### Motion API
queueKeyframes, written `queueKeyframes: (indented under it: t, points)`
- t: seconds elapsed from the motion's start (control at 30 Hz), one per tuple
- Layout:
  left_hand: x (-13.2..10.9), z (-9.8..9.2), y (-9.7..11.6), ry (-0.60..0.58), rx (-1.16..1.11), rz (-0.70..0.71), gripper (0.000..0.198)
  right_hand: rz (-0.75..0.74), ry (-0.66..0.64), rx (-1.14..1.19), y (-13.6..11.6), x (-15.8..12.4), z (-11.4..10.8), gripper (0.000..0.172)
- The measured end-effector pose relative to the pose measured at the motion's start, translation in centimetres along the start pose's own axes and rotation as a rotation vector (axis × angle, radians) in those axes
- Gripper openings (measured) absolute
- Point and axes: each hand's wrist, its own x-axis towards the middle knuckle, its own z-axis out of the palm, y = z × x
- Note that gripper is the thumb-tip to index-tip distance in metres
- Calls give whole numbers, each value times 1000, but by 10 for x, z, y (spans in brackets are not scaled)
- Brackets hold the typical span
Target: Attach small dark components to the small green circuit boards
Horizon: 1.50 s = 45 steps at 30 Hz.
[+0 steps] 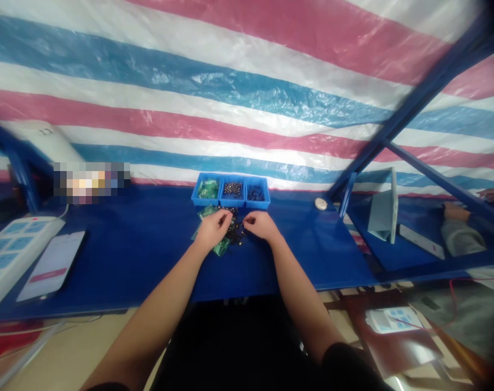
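Many small parts [233, 233], green and dark, loosely heaped

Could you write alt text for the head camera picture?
A left hand and a right hand work at a pile of small green and dark parts on a blue table. Beyond the pile, three blue bins hold parts.

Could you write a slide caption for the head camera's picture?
Left hand and right hand at a pile of small green and dark parts, beside three blue bins on a blue table.
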Motion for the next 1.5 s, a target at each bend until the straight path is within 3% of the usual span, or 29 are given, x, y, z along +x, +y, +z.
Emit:
queueKeyframes:
  t: [0.17, 0.33, 0.6, 0.77, 1.0, 1.5]
  points:
    - [0, 2, -1, -19, -20, 17, 32, 55, 144, 211, -4, 0, -2, 15]
    - [-1, 6, -1, -112, -78, 30, 37, 25, 42, 464, -12, -1, 5, 19]
    - [0, 9, -3, -83, -130, 52, 28, 18, 53, 601, -17, -1, 15, 26]
    - [-1, 6, 0, -90, -154, 15, 25, -24, 19, 559, -21, -3, 14, 27]
    - [0, 4, 3, -95, -188, 25, 22, -31, 117, 412, -27, -6, 14, 18]
    - [1, 4, 0, -50, -137, 39, 28, 25, 209, 507, -27, -3, 15, 23]
